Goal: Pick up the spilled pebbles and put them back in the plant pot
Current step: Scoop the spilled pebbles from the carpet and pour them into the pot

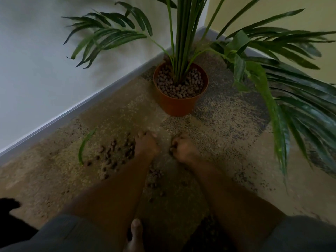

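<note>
Nearest to us, a bare foot [135, 233] rests on the carpet [218, 142] between our two forearms, with grey shorts [69, 233] at either side. Our forearms reach forward to two hands held low on the floor, a small gap apart. The left hand [146, 145] is curled over, fingers bent down; what it holds we cannot tell. The right hand [182, 149] is clenched, with a few pebbles showing at its fingers. Spilled pebbles [116, 155] lie scattered on the carpet just left of the left hand, and a few more sit between our forearms. A fallen green leaf [84, 145] lies further left. Beyond both hands stands the orange pot [179, 104], upright in the corner, filled with pebbles around a tall palm [183, 42].
</note>
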Action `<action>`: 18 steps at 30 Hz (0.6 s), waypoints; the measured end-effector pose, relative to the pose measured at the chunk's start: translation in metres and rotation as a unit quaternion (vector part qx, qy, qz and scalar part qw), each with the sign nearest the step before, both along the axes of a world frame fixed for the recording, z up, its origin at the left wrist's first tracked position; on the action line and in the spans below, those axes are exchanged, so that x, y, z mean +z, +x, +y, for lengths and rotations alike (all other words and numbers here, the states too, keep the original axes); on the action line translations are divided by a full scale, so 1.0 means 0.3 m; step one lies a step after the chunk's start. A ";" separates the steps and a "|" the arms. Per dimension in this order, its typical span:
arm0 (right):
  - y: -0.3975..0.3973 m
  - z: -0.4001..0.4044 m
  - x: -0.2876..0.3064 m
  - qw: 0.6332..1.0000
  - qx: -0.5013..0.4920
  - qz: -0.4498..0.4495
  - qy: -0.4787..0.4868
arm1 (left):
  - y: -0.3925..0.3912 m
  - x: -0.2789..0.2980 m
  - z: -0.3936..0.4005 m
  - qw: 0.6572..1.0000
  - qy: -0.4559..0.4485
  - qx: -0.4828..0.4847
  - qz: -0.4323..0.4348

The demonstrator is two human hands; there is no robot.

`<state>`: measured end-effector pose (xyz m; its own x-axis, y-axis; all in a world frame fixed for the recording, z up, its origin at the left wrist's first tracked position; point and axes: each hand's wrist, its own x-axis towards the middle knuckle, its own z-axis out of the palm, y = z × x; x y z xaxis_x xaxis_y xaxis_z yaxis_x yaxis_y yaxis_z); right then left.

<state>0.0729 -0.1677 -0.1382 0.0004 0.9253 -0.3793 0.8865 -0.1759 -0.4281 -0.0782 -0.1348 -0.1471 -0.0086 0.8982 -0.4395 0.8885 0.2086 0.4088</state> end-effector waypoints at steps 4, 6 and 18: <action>0.027 0.015 0.016 1.000 0.013 -0.021 -0.016 | 0.013 0.004 -0.027 0.996 0.012 0.048 -0.069; 0.057 0.017 0.032 0.999 -0.011 -0.028 -0.033 | 0.022 0.012 -0.037 0.996 0.008 0.033 -0.084; 0.216 -0.025 0.083 0.978 0.037 -0.020 -0.203 | 0.079 0.054 -0.130 0.994 0.011 -0.099 -0.035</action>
